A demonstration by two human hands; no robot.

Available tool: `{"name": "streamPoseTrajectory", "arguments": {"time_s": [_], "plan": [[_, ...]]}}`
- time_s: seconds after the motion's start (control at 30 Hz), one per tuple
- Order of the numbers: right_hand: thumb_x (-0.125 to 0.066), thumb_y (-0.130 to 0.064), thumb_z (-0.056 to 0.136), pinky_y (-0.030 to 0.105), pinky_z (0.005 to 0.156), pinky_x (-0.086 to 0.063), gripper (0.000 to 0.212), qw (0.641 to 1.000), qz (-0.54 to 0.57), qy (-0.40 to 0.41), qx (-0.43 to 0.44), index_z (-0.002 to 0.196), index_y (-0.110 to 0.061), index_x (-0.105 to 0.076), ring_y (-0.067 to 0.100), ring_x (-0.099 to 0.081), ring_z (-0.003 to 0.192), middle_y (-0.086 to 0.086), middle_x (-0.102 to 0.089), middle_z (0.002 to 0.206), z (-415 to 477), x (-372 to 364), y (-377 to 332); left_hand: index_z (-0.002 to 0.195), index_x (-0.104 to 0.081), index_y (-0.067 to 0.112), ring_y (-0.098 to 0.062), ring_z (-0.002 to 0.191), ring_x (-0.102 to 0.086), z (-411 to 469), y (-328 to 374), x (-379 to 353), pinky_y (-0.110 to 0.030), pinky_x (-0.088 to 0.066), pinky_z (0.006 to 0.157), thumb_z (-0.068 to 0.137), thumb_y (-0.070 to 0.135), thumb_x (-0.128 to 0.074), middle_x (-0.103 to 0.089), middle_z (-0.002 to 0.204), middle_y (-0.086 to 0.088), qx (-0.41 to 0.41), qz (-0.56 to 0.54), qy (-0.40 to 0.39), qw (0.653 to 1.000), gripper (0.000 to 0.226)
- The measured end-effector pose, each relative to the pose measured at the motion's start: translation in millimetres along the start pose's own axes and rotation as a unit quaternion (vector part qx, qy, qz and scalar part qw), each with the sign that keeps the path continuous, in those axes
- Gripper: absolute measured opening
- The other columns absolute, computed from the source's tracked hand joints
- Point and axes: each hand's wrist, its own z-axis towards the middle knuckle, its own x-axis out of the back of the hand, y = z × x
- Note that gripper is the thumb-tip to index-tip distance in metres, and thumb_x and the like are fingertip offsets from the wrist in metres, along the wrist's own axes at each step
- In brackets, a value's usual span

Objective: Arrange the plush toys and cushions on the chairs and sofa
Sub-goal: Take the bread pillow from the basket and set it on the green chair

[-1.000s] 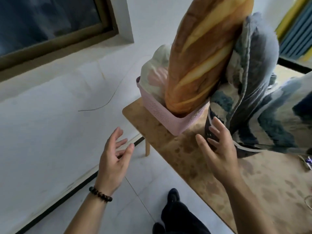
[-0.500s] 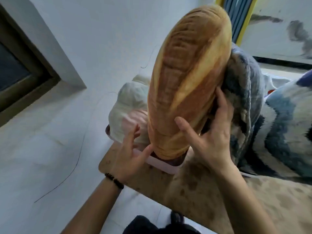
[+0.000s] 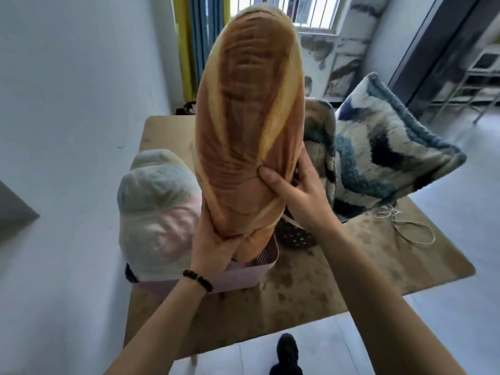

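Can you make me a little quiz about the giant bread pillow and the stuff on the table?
1. True or false: both hands grip the bread pillow.
2. What stands in the pink basket beside it? A) a pale plush toy B) a book C) a shoe
3. Fill in: the blue patterned cushion sits on the ____ of the bread pillow.

Key: 1 true, the left hand is low and the right hand higher. 2 A, the pale plush toy. 3 right.

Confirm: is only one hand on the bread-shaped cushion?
No: the left hand grips the bread-shaped cushion near its base and the right hand presses into its side.
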Motion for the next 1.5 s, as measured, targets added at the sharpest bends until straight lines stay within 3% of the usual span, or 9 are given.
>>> {"name": "streamPoseTrajectory", "arguments": {"time_s": [0.2,0.3,0.37,0.5,0.67,0.87,1.0,1.2,1.5], "plan": [[-0.075,-0.062,0.077,0.028,0.108,-0.044,0.082,0.979,0.083,0.156,0.103,0.143,-0.028,-0.041,0.006,-0.052,0.134,-0.010,-0.055,0.141,-28,23,-77,0.155,-0.030,0.012,-0.002,0.140,-0.043,9,91,11,-0.027,-0.037,0.115,0.066,0.041,-0.082,-0.043,0.151,0.016,-0.223,-0.049,0.044,0.973,0.107],[-0.073,-0.083,0.060,0.026,0.098,-0.052,0.091,0.948,0.155,0.262,0.087,0.133,-0.034,-0.048,0.005,-0.057,0.123,-0.017,-0.060,0.131,-55,59,-107,0.151,-0.034,0.019,-0.029,0.137,-0.049,8,148,3,-0.051,-0.040,0.112,0.071,0.041,-0.076,-0.048,0.150,-0.002,-0.360,-0.005,0.068,0.930,0.093],[-0.062,-0.079,0.074,0.026,0.086,-0.055,0.077,0.917,0.207,0.332,0.071,0.137,-0.035,-0.049,0.009,-0.060,0.122,-0.015,-0.062,0.135,-82,84,-121,0.146,-0.040,0.017,-0.032,0.134,-0.051,-1,182,-14,-0.052,-0.039,0.112,0.080,0.040,-0.075,-0.052,0.145,-0.003,-0.455,0.003,0.066,0.888,0.078],[-0.042,-0.062,0.097,0.040,0.096,-0.054,0.041,0.844,0.261,0.454,0.118,0.122,-0.041,-0.067,0.013,-0.064,0.123,-0.016,-0.065,0.134,-161,136,-141,0.140,-0.051,0.019,-0.030,0.128,-0.059,-48,243,-60,-0.061,-0.045,0.102,0.091,0.039,-0.073,-0.064,0.135,-0.012,-0.575,-0.023,0.016,0.817,0.058],[-0.068,-0.083,0.053,0.057,0.112,-0.042,0.114,0.803,0.206,0.545,0.125,0.153,-0.036,-0.039,0.023,-0.054,0.135,-0.004,-0.051,0.152,-301,193,-153,0.134,-0.062,0.018,-0.026,0.122,-0.064,-154,291,-127,-0.064,-0.049,0.089,0.100,0.048,-0.054,-0.069,0.128,-0.009,-0.648,-0.114,-0.087,0.748,0.046],[-0.067,-0.090,0.056,0.056,0.111,-0.044,0.121,0.736,0.076,0.671,0.046,0.157,-0.037,-0.026,0.017,-0.052,0.137,-0.009,-0.043,0.157,-523,231,-142,0.127,-0.061,0.019,-0.028,0.104,-0.068,-345,295,-217,-0.059,-0.051,0.086,0.094,0.033,-0.061,-0.068,0.111,0.003,-0.531,-0.240,-0.328,0.744,0.036],[-0.068,-0.079,0.072,0.055,0.116,-0.037,0.103,0.682,-0.034,0.731,0.001,0.156,-0.046,-0.018,0.008,-0.045,0.141,-0.020,-0.037,0.158,-654,245,-144,0.128,-0.066,0.026,-0.010,0.102,-0.068,-467,295,-265,-0.033,-0.055,0.090,0.074,0.015,-0.064,-0.069,0.108,0.016,-0.381,-0.242,-0.504,0.736,0.055],[-0.066,-0.077,0.076,0.053,0.121,-0.030,0.098,0.659,-0.038,0.748,-0.066,0.157,-0.043,-0.021,0.006,-0.038,0.145,-0.023,-0.039,0.156,-776,286,-136,0.121,-0.067,0.023,0.008,0.103,-0.067,-587,331,-321,-0.014,-0.051,0.089,0.080,-0.002,-0.080,-0.068,0.109,0.036,-0.241,-0.300,-0.609,0.693,0.050],[-0.077,-0.079,0.060,0.042,0.118,-0.038,0.122,0.640,0.036,0.753,-0.150,0.158,-0.037,-0.018,0.011,-0.042,0.144,-0.014,-0.041,0.158,-901,407,-73,0.127,-0.065,0.011,-0.019,0.113,-0.070,-725,345,-486,-0.032,-0.056,0.092,0.079,0.021,-0.080,-0.075,0.119,-0.002,0.051,-0.301,-0.725,0.618,0.050]]}}
